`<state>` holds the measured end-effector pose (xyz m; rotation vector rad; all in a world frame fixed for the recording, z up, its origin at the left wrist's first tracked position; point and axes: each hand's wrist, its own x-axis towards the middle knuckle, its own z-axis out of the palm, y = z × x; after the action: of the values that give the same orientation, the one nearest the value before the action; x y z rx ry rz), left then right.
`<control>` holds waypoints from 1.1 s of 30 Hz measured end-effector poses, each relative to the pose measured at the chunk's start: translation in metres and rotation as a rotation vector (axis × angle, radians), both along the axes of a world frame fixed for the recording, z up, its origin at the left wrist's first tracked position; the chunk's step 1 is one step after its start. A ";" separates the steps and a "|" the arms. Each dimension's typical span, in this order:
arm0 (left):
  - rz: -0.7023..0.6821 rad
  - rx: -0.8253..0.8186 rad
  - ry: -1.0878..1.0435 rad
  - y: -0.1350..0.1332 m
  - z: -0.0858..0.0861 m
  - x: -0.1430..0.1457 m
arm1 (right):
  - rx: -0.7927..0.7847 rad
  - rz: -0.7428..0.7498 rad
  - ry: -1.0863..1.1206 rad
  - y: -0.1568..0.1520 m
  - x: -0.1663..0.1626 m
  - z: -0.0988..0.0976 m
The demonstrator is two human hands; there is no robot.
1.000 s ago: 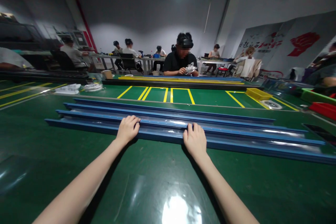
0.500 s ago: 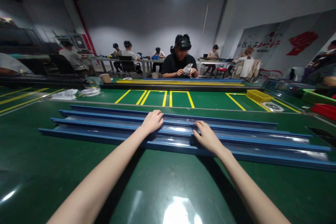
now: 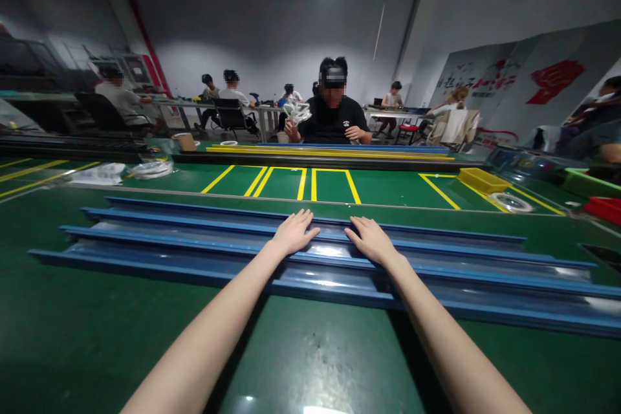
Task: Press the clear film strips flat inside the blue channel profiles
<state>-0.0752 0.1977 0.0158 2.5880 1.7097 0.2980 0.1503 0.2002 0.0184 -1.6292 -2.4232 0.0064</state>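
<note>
At the bottom of the frame is the shiny green counter (image 3: 301,349), and two bare arms reach up across it. In the middle of the frame lie long blue plastic rails (image 3: 169,242), side by side, running from left to right. The left hand (image 3: 294,233) lies flat and open on the far rails. The right hand (image 3: 371,239) lies flat and open just beside it. Farther up, a person in a black shirt (image 3: 334,123) holds up a white bundle (image 3: 295,112).

Blue rails (image 3: 194,239) on a glossy green desk (image 3: 97,336) with yellow lines (image 3: 313,184); yellow tray (image 3: 482,179), and maybe a red bin (image 3: 604,207).
</note>
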 end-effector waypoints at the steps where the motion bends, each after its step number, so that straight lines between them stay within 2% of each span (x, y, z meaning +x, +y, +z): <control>1: -0.005 -0.007 -0.003 0.000 0.000 -0.001 | 0.003 0.000 -0.002 0.001 -0.001 -0.001; 5: -0.019 -0.028 0.004 0.001 0.003 -0.003 | 0.019 0.022 -0.023 0.003 0.001 -0.003; 9: -0.004 -0.031 0.049 0.002 0.011 -0.001 | 0.019 0.047 -0.057 0.007 0.003 0.002; 15: 0.036 -0.083 0.135 0.020 0.026 0.002 | -0.143 0.031 -0.078 0.029 0.004 0.019; 19: 0.033 -0.099 0.192 0.033 0.030 0.002 | -0.164 0.059 -0.110 0.041 0.008 0.021; 23: -0.019 -0.053 0.249 0.035 0.031 0.000 | -0.099 0.078 -0.162 0.038 0.007 0.020; 26: -0.061 0.019 0.293 0.030 0.036 -0.005 | 0.007 0.063 -0.217 0.027 0.002 0.025; 33: -0.122 0.198 0.344 0.004 0.069 -0.018 | 0.295 0.043 -0.286 -0.002 -0.010 0.061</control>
<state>-0.0932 0.2018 0.0844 3.0227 1.6775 0.0174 0.1401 0.1985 0.0796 -1.5298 -2.5092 -0.5865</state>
